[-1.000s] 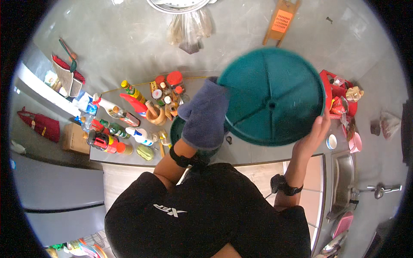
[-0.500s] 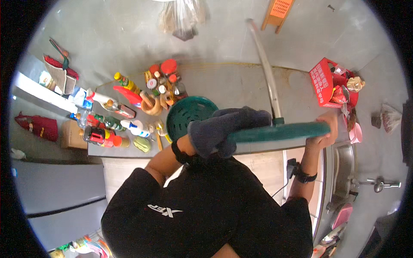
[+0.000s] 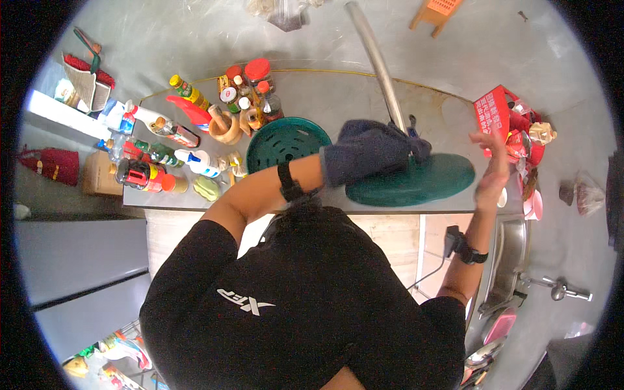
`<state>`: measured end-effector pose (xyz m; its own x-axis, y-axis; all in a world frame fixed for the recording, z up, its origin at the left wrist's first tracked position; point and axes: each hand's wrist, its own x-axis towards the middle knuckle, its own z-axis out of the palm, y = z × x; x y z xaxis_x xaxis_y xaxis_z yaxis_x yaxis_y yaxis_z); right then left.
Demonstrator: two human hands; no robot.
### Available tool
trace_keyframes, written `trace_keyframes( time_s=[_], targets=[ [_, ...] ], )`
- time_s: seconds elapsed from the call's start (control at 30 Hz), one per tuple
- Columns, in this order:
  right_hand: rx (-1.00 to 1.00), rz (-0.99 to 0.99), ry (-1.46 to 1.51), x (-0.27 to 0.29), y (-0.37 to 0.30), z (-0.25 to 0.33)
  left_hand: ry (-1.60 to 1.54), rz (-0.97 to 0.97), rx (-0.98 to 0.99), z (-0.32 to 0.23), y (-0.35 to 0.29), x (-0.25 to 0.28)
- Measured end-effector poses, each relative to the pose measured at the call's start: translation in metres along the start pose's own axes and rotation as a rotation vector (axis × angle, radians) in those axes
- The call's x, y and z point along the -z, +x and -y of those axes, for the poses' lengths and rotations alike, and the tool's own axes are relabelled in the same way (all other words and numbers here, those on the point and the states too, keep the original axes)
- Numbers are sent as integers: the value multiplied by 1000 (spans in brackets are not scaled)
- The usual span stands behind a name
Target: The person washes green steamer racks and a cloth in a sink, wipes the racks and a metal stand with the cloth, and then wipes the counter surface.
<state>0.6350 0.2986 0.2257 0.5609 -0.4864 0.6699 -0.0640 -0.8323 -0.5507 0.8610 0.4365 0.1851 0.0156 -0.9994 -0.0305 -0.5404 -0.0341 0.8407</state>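
Note:
A flat green disc [image 3: 439, 182] with a metal pole [image 3: 382, 68] rising from its middle stands over the counter's front part, tilted, its pole leaning away to the far left. My left hand [image 3: 374, 156], covered by a dark blue-grey cloth glove or rag, is closed around the foot of the pole, just above the disc. The covering hides its fingers. At the disc's right rim my right hand [image 3: 491, 172] is raised with fingers stretched and apart, holding nothing. To the left of the disc lies a round green slotted basin [image 3: 255, 156], partly behind my left forearm.
On the counter's left [image 3: 156, 200] are several bottles and jars, a wooden mortar with pestle [image 3: 225, 127] and a green sponge [image 3: 207, 188]. A red box of packets [image 3: 491, 117] stands at the right, near a sink [image 3: 507, 253]. An orange grater [image 3: 437, 13] hangs on the back wall.
My right hand has let go of the disc's rim and opened. My left hand has shifted to the pole's foot. The disc has tipped so its top shows more.

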Motion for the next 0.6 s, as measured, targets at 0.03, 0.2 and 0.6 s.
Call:
trace_keyframes(
  time_s=[0.03, 0.2, 0.6],
  targets=[
    [-2, -6, 10, 2, 6, 6, 11, -17, -27, 9, 3, 2],
    [-230, 172, 311, -26, 21, -3, 418, -413, -433, 56, 26, -7],
    [-528, 33, 1010, -105, 52, 17, 304, -310, -438, 9, -8, 14]
  ],
)
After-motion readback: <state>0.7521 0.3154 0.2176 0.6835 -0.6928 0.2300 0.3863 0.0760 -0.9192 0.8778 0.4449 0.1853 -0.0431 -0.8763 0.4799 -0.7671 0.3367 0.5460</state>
